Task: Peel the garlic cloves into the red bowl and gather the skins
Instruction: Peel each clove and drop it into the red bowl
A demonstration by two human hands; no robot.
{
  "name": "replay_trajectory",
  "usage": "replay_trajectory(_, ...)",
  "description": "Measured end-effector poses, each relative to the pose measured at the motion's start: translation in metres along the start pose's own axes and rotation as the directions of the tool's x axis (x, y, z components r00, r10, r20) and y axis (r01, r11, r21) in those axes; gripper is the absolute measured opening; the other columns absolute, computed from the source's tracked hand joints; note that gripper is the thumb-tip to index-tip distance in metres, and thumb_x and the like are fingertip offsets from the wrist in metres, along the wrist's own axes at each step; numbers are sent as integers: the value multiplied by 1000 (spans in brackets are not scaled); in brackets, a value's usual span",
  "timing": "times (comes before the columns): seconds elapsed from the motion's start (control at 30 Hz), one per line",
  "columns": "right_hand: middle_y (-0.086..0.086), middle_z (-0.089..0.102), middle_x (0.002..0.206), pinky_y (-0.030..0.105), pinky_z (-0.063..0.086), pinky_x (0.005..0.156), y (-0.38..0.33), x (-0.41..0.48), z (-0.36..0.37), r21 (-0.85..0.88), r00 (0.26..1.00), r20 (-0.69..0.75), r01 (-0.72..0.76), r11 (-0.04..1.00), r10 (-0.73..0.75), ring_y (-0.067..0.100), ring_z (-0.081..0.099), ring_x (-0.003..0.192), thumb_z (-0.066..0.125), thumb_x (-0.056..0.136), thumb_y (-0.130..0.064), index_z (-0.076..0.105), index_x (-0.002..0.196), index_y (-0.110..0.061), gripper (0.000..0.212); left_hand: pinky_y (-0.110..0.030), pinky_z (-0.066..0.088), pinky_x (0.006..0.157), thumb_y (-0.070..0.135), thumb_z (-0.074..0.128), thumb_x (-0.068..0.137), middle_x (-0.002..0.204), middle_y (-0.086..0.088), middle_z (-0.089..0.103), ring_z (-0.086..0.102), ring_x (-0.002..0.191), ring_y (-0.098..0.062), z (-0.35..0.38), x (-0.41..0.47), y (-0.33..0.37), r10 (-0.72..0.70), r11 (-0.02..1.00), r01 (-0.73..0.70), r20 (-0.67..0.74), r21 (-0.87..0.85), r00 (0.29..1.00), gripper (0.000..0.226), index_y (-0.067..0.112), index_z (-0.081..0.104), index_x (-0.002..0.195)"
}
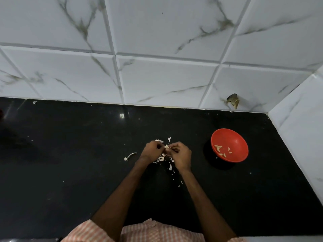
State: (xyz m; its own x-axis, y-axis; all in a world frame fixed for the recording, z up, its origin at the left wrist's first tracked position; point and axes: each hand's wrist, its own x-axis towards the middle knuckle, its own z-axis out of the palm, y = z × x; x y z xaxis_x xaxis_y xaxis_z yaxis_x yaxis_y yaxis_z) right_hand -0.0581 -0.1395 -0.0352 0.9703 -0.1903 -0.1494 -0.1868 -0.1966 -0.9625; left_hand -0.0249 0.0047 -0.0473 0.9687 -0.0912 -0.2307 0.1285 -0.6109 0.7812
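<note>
Now left hand [151,151] and right hand [181,154] both pinch one garlic clove [167,147] above the skins [160,159]; red bowl [234,137] lies rightward, nearer the right hand.

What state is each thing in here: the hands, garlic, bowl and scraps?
left hand: pinches the garlic clove
right hand: pinches the same clove
red bowl: upright, several peeled cloves inside
skins: scattered on the black counter, ungathered
stem: lying loose, left of the hands

I see a red bowl [233,137] at three o'clock on the black desk [70,172], white grey-veined tiles [157,75] at twelve, an orange-checked shirt [139,233] at six.
</note>
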Motion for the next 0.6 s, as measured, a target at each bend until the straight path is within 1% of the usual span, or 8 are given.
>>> replay_trajectory(0.03,8,75,82,26,61,65,0,0,-1,2,1000,-11,20,1000,-20,17,75,75,78,81,4,71,87,-2,11,-26,48,68,18,60,94,74,5,66,60,70,-7,0,-1,1,19,1000,-19,18,2,1000,21,22,68,75)
replay_trajectory(0.07,7,75,82,28,61,67,2,0,-1,-2,999,-15,36,999,-36,18,75,76,78,81,4,72,84,-4,12,-20,44,65,16,60,94,73,7,65,58,67,-3,-1,-2,2,38,999,-38,30,4,999,22,23,66,74)
replay_trajectory(0.13,4,76,82,32,62,71,4,0,0,-27,998,-22,59,998,-60,17,75,78,78,80,4,72,80,-10,15,-12,39,62,16,62,94,74,11,63,56,67,4,-1,-6,5,70,998,-70,28,7,997,19,23,67,78)
replay_trajectory(0.23,0,76,81,33,61,74,2,-1,0,-50,996,-39,73,996,-75,14,74,79,78,81,3,72,78,-15,18,-13,39,64,15,64,94,77,11,64,56,70,4,-2,-9,6,85,996,-85,2,-1,996,12,15,73,85)
replay_trajectory(0.33,-4,75,81,25,59,73,0,-1,-2,-84,993,-54,102,991,-107,6,72,77,79,81,1,72,80,-12,15,-22,45,71,14,62,94,83,2,71,60,75,-6,-5,-10,12,106,994,-106,8,11,994,15,10,76,89)
replay_trajectory(0.4,-4,74,83,23,58,73,-1,0,-4,-125,990,-44,125,984,-132,5,71,79,79,82,-2,72,82,-11,12,-29,50,76,13,60,94,86,-1,74,65,81,-12,-7,-11,16,116,993,-116,26,14,993,17,10,76,89)
replay_trajectory(0.53,-4,72,82,17,55,70,-6,4,-8,-180,990,-16,132,975,-137,1,68,76,80,80,0,71,84,-11,14,-38,54,77,14,59,94,83,-3,74,68,81,-18,-10,-11,20,127,991,-129,69,30,990,19,11,75,84)
replay_trajectory(0.6,-4,72,86,13,52,69,-11,4,-9,-199,990,13,143,969,-144,-1,67,77,78,80,1,72,89,-13,18,-39,54,75,16,59,94,80,-2,73,68,79,-19,-11,-11,22,130,990,-134,76,41,989,19,13,74,83)
